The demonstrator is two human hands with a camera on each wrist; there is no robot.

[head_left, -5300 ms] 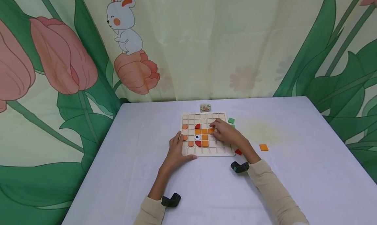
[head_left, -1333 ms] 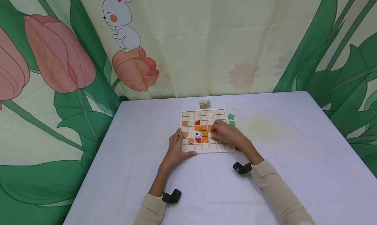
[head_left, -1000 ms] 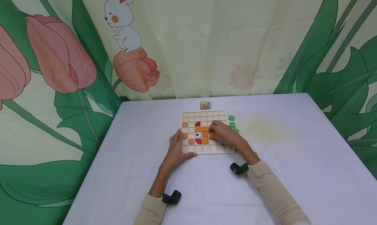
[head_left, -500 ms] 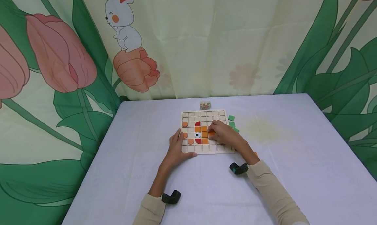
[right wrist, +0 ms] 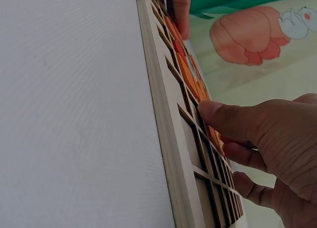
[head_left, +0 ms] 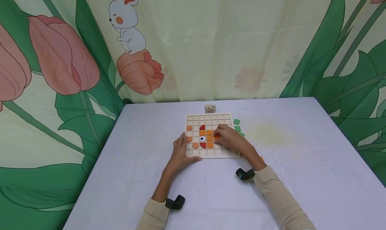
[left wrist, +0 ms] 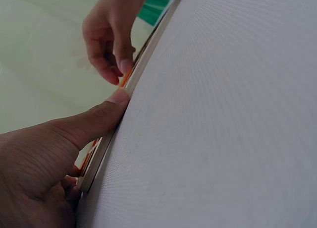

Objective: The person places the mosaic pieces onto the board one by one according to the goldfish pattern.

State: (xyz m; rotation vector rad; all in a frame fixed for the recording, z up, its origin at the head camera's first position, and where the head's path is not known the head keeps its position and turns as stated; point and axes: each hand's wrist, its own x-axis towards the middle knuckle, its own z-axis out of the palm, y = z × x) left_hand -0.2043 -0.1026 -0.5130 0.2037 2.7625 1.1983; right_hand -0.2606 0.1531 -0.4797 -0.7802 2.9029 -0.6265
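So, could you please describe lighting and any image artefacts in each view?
Head view: bright, even light over the pale wooden grid board; left wrist view: dimmer, faint ripple patterning on the white tablecloth; right wrist view: similarly dim, board steeply slanted.

A pale curtain (head_left: pixel 193 46) spans the top of the frame, printed with a white rabbit (head_left: pixel 131 41) on a peach tulip (head_left: pixel 138 74) at upper left and green leaves (head_left: pixel 325 42) at right. White cloth (head_left: pixel 120 189) covers the desk (head_left: pixel 150 133) below.
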